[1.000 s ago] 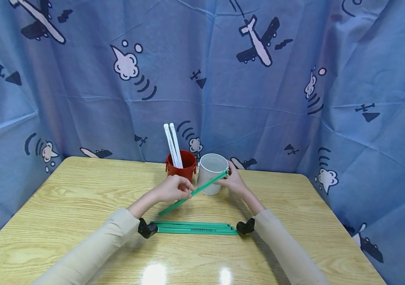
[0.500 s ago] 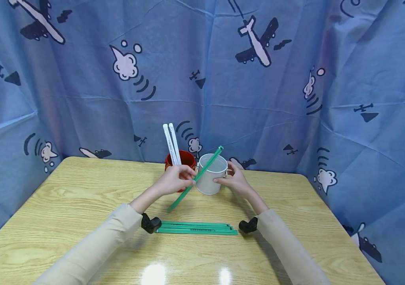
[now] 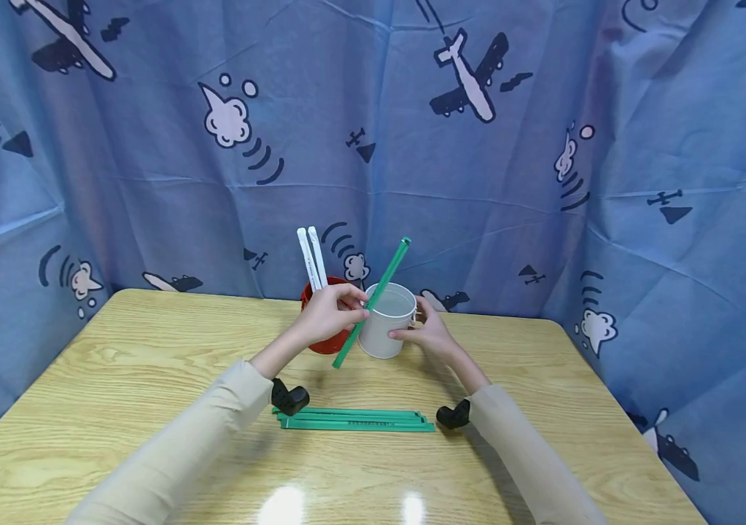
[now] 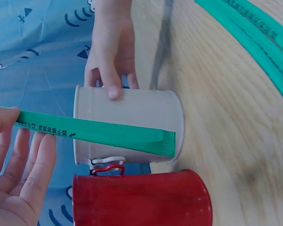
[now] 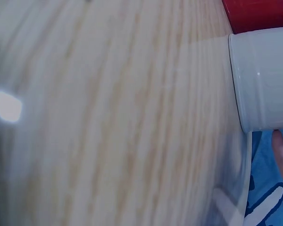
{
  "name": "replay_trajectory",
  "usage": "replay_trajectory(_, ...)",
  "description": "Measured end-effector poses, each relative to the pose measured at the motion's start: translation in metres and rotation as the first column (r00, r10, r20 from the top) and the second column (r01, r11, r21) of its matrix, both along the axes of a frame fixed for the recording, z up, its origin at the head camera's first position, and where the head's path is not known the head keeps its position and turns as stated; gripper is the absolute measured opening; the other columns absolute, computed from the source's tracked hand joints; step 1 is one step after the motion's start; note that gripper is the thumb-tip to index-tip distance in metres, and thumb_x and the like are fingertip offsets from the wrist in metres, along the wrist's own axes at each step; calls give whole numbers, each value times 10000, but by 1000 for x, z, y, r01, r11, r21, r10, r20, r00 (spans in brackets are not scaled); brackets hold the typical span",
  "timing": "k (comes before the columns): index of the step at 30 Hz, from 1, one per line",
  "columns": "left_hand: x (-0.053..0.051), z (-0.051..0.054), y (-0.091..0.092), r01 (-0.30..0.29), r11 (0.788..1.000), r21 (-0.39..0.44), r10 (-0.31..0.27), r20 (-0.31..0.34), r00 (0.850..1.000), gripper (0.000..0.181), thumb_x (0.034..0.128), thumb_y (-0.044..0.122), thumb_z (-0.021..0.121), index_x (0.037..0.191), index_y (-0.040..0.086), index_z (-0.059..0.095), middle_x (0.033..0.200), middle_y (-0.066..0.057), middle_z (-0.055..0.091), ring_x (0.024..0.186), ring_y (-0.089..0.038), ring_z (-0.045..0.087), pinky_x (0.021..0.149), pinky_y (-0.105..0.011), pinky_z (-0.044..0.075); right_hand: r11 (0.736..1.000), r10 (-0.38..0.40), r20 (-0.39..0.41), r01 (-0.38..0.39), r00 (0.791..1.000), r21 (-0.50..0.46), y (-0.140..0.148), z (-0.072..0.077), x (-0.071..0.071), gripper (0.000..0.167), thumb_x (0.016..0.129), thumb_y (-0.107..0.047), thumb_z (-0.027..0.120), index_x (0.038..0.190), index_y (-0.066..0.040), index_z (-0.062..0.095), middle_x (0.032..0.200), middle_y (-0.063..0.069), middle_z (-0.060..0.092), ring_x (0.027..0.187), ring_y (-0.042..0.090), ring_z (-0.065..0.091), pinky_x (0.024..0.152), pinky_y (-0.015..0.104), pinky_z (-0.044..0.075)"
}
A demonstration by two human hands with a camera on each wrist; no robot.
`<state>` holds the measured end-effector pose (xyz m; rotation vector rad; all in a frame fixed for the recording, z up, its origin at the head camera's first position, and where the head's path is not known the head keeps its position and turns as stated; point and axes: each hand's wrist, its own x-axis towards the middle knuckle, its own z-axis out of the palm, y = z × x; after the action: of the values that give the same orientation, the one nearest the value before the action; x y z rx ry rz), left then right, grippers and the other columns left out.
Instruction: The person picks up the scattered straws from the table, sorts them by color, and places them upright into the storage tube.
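The left hand (image 3: pixel 332 315) pinches a green paper-wrapped stick (image 3: pixel 386 278) between thumb and fingers, tilted with its top leaning right, in front of the white bucket (image 3: pixel 379 337). In the left wrist view the stick's lower end (image 4: pixel 151 140) crosses in front of the white bucket (image 4: pixel 127 106). The right hand (image 3: pixel 434 335) holds the white bucket's right side, thumb on the front wall; the fingers behind are partly hidden. Two white-wrapped sticks (image 3: pixel 310 257) stand in the red bucket (image 3: pixel 328 345), which the left hand partly covers.
Several green-wrapped sticks (image 3: pixel 359 421) lie side by side on the wooden table (image 3: pixel 169 350), nearer than the buckets. The red bucket stands just left of the white one. A blue patterned curtain (image 3: pixel 320 131) hangs behind and at both sides.
The left hand has moved up and to the right, and the green stick in it has swung from a low slant to a steep one. The right hand stays at the white bucket.
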<state>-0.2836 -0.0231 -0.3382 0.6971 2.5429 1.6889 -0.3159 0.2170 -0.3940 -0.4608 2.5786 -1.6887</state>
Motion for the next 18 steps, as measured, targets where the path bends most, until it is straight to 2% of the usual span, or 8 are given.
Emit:
replay_trajectory(5,-6,6,4,-9,999,33,9,2,1000,277,883,105,654,1148,23,644,923,-137,664,828,-349,653,717,-356,587,999,14,9,-13,1000,-29,-1,-2,-2,840,767,-35,761,1463,-30,290,1420,223,406,1322,424,394,1084,586,332)
replay_trajectory(7,-9,8,6,-17,999,44,17,-3,1000,281,886,108,650,1153,20,640,922,-142,668,858,-372,654,727,-365,587,999,15,14,-15,1000,-30,-1,-2,-3,842,770,-37,759,1465,-32,284,1430,222,398,1341,430,378,1098,600,310)
replay_trajectory(12,-19,17,10,-59,998,38,60,-25,998,274,897,130,650,1155,39,642,944,-145,684,776,-248,670,724,-343,593,1000,6,23,-6,1000,-18,-2,0,-2,836,773,-45,758,1465,-37,290,1427,221,402,1327,438,390,1102,603,301)
replay_trajectory(18,-27,32,15,-92,994,53,95,-49,994,263,898,139,652,1142,42,644,972,-157,694,789,-236,684,700,-305,594,1000,3,45,-2,999,-12,-1,1,-1,842,777,-57,755,1473,-45,279,1433,213,397,1315,422,405,1105,584,309)
